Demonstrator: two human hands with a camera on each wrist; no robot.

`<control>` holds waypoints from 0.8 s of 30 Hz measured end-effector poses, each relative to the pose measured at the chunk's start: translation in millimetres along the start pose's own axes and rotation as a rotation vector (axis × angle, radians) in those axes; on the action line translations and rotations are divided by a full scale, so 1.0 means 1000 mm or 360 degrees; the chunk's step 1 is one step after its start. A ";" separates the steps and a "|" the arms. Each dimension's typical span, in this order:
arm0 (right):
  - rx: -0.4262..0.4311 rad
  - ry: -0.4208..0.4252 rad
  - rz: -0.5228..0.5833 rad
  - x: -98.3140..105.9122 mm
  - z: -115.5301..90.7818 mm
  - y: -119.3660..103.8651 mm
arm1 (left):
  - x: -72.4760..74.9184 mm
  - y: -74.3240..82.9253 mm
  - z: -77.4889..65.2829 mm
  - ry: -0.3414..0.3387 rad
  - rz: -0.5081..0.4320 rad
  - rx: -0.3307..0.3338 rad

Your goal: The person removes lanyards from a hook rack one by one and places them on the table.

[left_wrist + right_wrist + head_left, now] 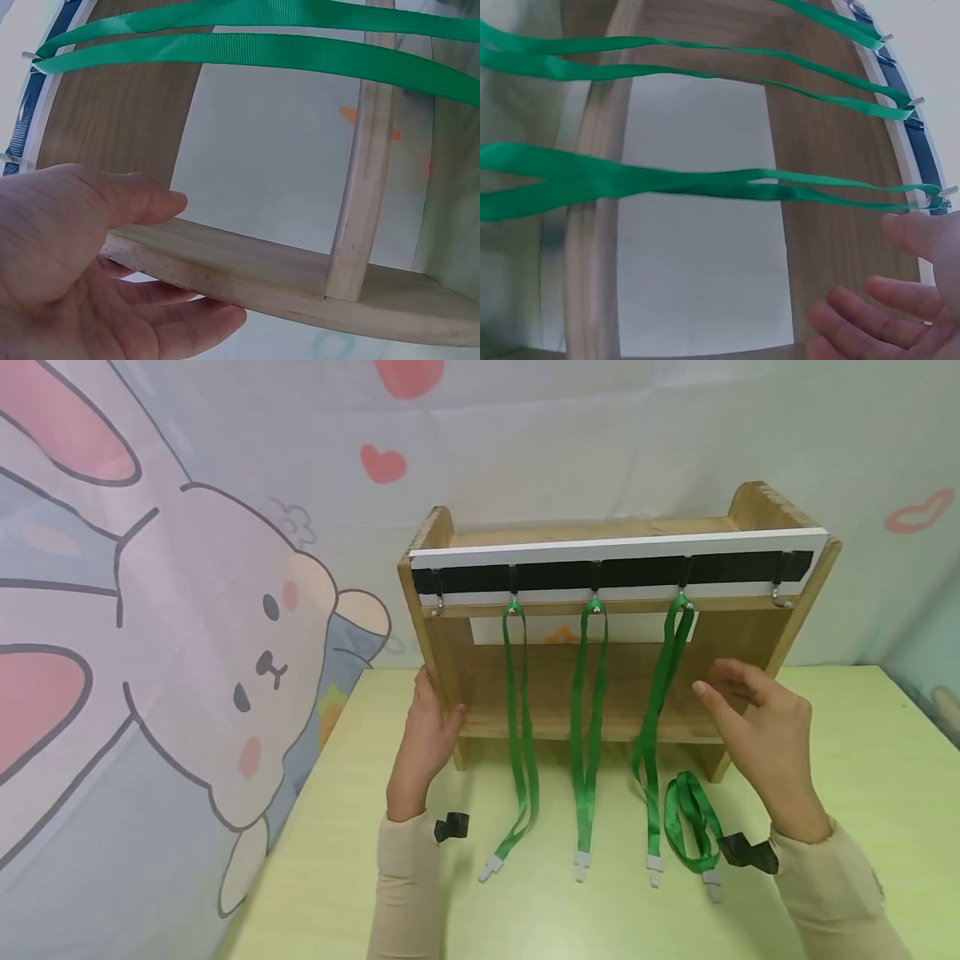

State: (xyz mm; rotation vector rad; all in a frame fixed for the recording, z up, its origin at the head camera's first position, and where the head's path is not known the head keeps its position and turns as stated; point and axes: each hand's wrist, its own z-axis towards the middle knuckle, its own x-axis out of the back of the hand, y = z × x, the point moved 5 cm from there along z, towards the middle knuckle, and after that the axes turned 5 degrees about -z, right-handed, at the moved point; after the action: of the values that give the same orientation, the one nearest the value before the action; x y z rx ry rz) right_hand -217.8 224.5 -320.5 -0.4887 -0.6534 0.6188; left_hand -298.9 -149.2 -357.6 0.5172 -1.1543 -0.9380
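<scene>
My left hand (429, 739) grips the left side panel (225, 277) of a small wooden shelf (585, 685), thumb on the inner side and fingers on the outer. Three green lanyards hang from hooks along its front: a left one (527, 739), a middle one (578, 718) and a right one (660, 685). White clips (655, 867) end their straps. My right hand (772, 747) is held in the air right of the right lanyard, fingers loosely bent, nothing in it. On the table below lies a folded green lanyard (699, 863).
A white rail with a black strip (555, 577) carries the hooks; the far left hook (438, 603) and far right hook (780, 597) hold nothing. The shelf stands on a pale yellow-green table (570, 927), before a cloth backdrop (600, 443) printed with a rabbit and hearts.
</scene>
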 end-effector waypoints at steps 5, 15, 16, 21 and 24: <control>-0.0047 -0.0006 0.0001 -0.006 0.006 -0.003 | -0.001 0.001 -0.001 0.0015 0.0022 -0.0013; 0.0031 -0.0056 -0.0005 -0.016 0.014 -0.012 | -0.002 0.001 -0.001 0.0013 0.0029 -0.0016; 0.0042 -0.0061 0.0004 -0.017 0.015 -0.013 | -0.001 0.000 -0.001 0.0015 0.0029 -0.0015; 0.0062 -0.0100 0.0014 -0.021 0.015 -0.016 | -0.001 0.001 -0.002 0.0021 0.0035 -0.0029; 0.0025 -0.0135 0.0014 -0.024 0.014 -0.017 | -0.001 0.002 -0.001 0.0025 0.0038 -0.0055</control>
State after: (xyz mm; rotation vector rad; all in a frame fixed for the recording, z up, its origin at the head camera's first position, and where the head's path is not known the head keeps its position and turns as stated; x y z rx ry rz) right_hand -236.1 199.8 -310.1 -0.4531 -0.7264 0.6553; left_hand -297.1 -147.9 -356.9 0.4815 -1.1260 -0.9302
